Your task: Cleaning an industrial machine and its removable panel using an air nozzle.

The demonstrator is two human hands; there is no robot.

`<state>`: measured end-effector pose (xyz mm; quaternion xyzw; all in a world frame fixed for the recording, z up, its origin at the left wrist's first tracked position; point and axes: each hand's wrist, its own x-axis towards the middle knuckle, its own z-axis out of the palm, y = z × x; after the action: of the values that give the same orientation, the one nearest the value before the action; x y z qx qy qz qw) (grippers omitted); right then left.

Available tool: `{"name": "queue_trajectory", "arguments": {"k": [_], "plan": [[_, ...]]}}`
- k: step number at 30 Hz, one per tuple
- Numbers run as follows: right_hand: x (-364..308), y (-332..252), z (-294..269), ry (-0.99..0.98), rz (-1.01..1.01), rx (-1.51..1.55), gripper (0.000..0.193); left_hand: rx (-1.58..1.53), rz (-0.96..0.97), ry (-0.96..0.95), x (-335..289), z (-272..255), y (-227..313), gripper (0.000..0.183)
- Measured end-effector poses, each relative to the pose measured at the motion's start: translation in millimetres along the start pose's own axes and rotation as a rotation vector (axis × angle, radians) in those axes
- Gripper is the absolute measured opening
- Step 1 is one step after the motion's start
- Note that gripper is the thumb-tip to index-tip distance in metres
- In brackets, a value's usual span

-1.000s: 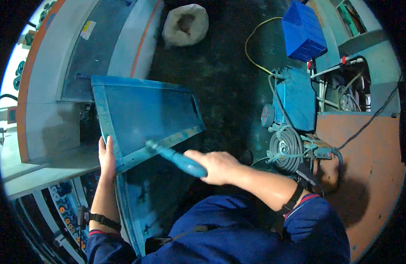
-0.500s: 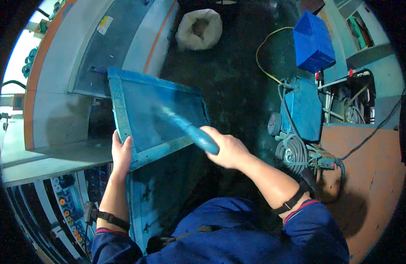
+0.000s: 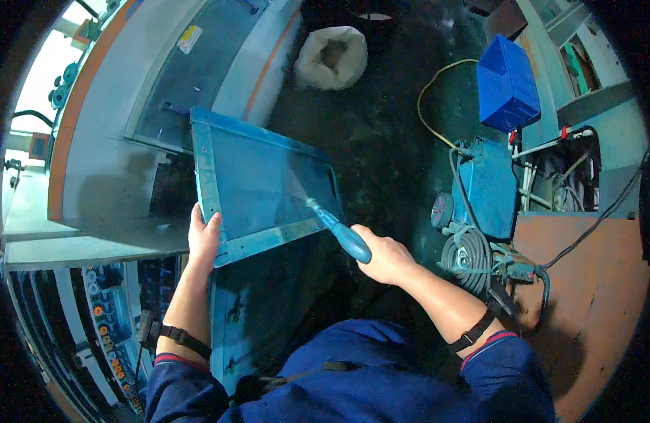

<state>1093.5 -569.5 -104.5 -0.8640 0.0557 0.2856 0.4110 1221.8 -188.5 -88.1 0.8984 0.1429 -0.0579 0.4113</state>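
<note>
Panel (image 3: pixel 258 176) sits left of centre, long axis running sideways, up-left of the right hand (image 3: pixel 385 257), whose grip wraps a blue tool (image 3: pixel 346 237); the nearer left hand (image 3: pixel 204 238) clasps the panel's left edge.

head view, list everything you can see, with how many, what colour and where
framed panel: 1, blue, left of centre
hand tool: 1, blue with pale tip, centre, tip over the panel
sack: 1, whitish, top centre on the floor
crate: 1, blue, upper right
wheeled box: 1, blue, right of centre
coiled hose: 1 coil, grey, beside the box
thin hose: 1, yellow, above the box
brown surface: 1, right
housing: 1, pale with orange edge, upper left
small round parts: several, orange, lower left
left hand: 1, on the panel's edge
right hand: 1, around the tool
</note>
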Motion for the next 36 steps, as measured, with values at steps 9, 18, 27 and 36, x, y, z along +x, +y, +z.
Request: {"name": "queue_trajectory", "arguments": {"k": [9, 18, 27, 36], "plan": [[-47.2, -32.2, -5.2, -0.105, -0.240, 0.016, 0.071, -0.078, -0.005, -0.041, 7.3, -8.7, -21.5, 0.053], [-68.8, -33.0, 8.0, -0.122, -0.249, -0.012, 0.073, -0.109, -0.022, -0.060, 4.2, -5.8, -6.4, 0.050], [-57.4, -57.9, -8.3, 0.032, -0.388, -0.053, 0.083, -0.097, -0.057, -0.054, -6.7, 2.9, 12.6, 0.050], [-49.0, -95.9, -52.0, 0.136, -0.509, -0.236, 0.078, -0.046, -0.104, 0.037, -34.7, 22.0, 27.4, 0.048]]}}
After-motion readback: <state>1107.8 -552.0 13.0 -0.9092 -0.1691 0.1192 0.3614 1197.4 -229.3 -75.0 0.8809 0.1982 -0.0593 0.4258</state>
